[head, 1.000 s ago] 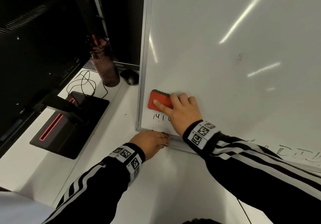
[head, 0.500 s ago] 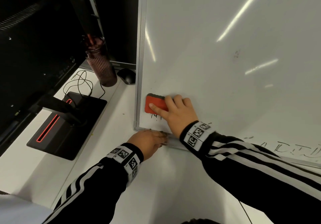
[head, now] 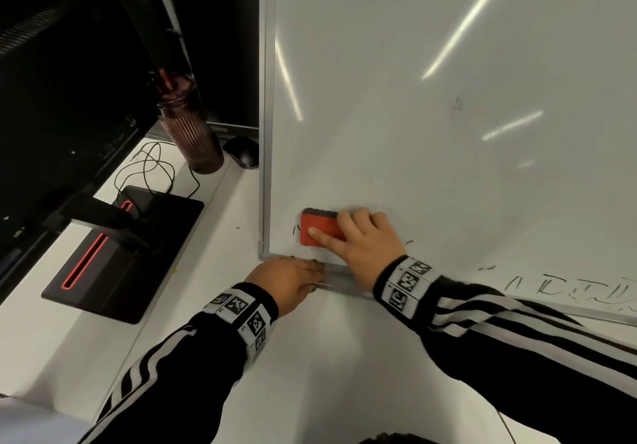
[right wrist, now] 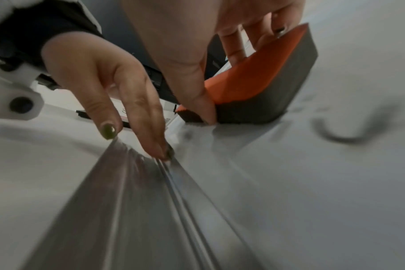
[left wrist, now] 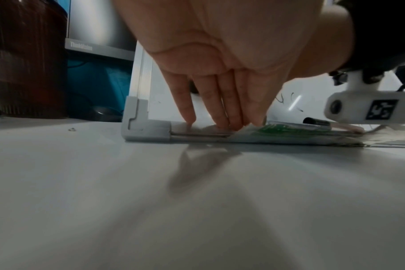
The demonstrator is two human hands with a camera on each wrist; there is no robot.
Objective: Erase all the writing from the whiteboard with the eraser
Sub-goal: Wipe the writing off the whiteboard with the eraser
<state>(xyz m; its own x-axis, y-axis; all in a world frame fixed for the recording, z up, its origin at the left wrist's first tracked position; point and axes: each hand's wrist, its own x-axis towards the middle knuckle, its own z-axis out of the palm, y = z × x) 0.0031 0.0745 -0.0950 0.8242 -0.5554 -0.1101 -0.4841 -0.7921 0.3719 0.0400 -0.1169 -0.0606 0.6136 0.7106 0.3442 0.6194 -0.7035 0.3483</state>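
The whiteboard (head: 413,98) stands upright on a white desk. My right hand (head: 358,240) grips the red eraser (head: 319,228) with dark felt and presses it flat on the board near the lower left corner. In the right wrist view the thumb and fingers pinch the eraser (right wrist: 261,82). A short black stroke (head: 294,230) shows just left of the eraser. Faded writing (head: 586,292) runs along the bottom right. My left hand (head: 293,278) presses straight fingers (left wrist: 208,117) on the board's bottom rail.
A black monitor base (head: 120,254) with a red strip, cables, a dark ribbed tumbler (head: 193,133) and a mouse (head: 243,154) sit left of the board. A black-capped marker (left wrist: 316,121) lies in the board's tray (left wrist: 289,135), to the right of my left hand.
The eraser has slid down the board over the small black writing near the lower left corner, which is now mostly covered or gone. The left hand has stayed on the bottom rail.
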